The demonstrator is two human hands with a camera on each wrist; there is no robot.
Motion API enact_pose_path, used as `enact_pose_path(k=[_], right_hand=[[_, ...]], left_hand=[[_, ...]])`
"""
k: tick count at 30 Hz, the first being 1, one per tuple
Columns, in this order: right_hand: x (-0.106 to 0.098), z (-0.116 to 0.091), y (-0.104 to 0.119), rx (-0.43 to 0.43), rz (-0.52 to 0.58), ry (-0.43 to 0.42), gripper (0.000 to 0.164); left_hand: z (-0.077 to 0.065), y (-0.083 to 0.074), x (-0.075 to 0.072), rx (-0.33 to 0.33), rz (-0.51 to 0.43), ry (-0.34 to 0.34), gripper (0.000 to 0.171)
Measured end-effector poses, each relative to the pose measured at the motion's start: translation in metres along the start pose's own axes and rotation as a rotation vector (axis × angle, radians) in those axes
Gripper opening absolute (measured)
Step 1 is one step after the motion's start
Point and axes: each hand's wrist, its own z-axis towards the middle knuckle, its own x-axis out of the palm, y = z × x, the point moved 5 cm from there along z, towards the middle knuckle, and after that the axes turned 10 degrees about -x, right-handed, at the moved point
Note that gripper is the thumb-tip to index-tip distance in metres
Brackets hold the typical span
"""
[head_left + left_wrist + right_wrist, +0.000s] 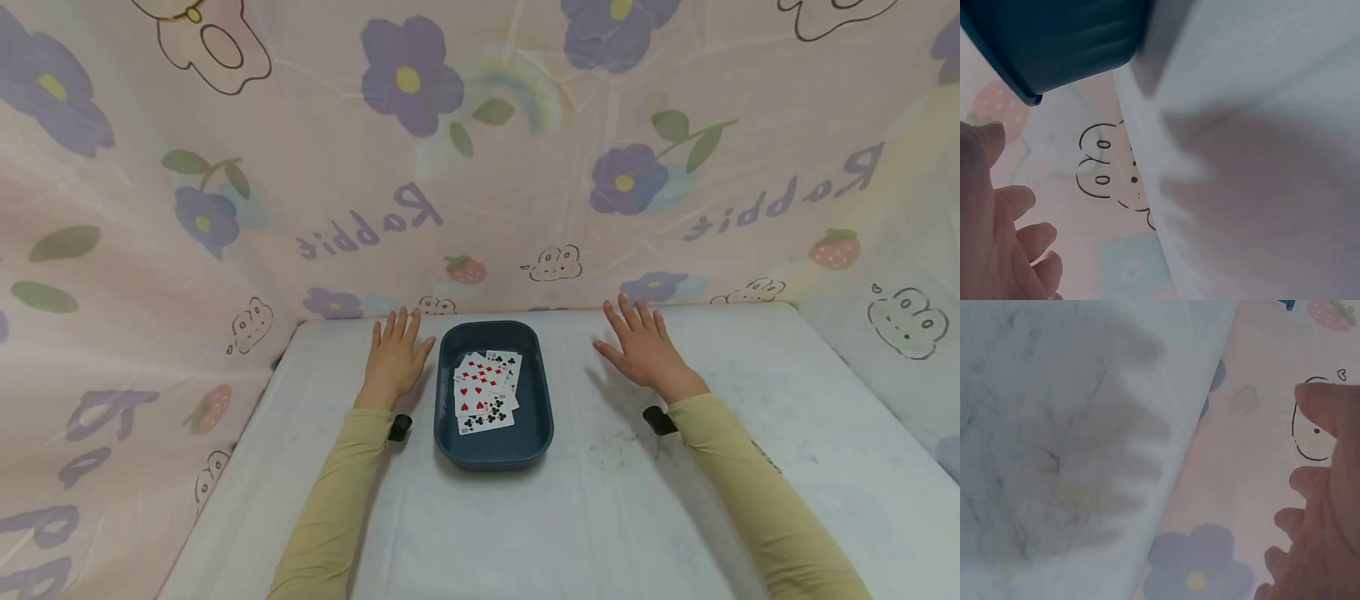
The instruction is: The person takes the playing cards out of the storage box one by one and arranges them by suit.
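A dark blue-green plastic tray (491, 454) stands on the white table, its long side pointing away from me. Several playing cards (486, 392) lie overlapped and face up inside it, with red hearts, red diamonds and black clubs showing. To the left of the tray is my left hand (392, 362), fingers spread and holding nothing. My right hand (648, 354) hovers farther off on the right side, also with spread fingers and nothing held. In the left wrist view the tray's outer wall (1085, 44) rises near the left thumb (991, 140). Hand shadows fall on the table in both wrist views.
A white cover lies over the table (600, 517), with faint stains right of the tray. Behind and at both sides hangs a pink curtain (517, 208) printed with flowers, rabbits and strawberries. Small black wrist cameras (660, 420) sit at both sleeve cuffs.
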Motion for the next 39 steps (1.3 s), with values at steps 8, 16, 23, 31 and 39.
enact_pose_path(k=[8, 16, 23, 31, 39], right_hand=[[-0.007, 0.000, 0.002, -0.032, -0.018, -0.034, 0.073], [-0.015, 0.002, 0.006, -0.102, -0.035, -0.129, 0.068], [-0.030, 0.001, 0.011, -0.106, 0.051, -0.190, 0.054], [-0.045, 0.003, 0.015, -0.060, 0.327, -0.155, 0.061], [-0.056, 0.004, 0.027, -0.005, 0.597, -0.111, 0.068]], left_hand=[[0.001, 0.003, -0.006, 0.018, -0.021, -0.026, 0.065], [-0.005, 0.008, -0.024, 0.045, -0.204, -0.018, 0.062], [-0.008, 0.018, -0.041, 0.011, -0.431, 0.056, 0.060], [-0.017, 0.026, -0.060, -0.073, -0.743, 0.191, 0.061], [-0.024, 0.026, -0.065, -0.115, -1.054, 0.409, 0.056]])
